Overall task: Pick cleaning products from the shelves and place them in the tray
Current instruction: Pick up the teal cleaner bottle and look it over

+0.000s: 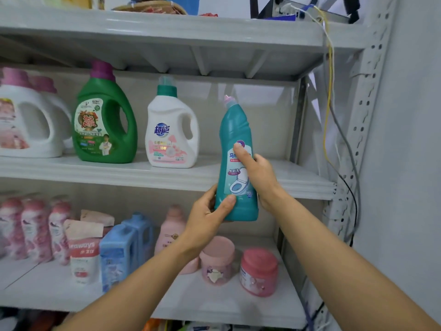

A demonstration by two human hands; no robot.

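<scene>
Head view takes in a grey metal shelving unit [358, 115]. Its middle shelf [143, 172] carries a green detergent jug [105, 120] and a white detergent jug [170, 130] toward the centre. The teal toilet-cleaner bottle [235, 130] is upright in the air just in front of that shelf's front edge, near its right end and clear of the board. Both hands hold it. The left hand [206, 217] cups the base with its thumb across the front. The right hand [260, 177] wraps the waist from the right, its thumb lying up over the label. The tray is not in view. The step in hand looks like carrying the bottle away from the shelf. To do it well, hold the bottle upright with the pink cap [228, 99] topmost and support the base from below. Draw it straight back so it clears the shelf lip and the white jug, and find the tray before lowering.
</scene>
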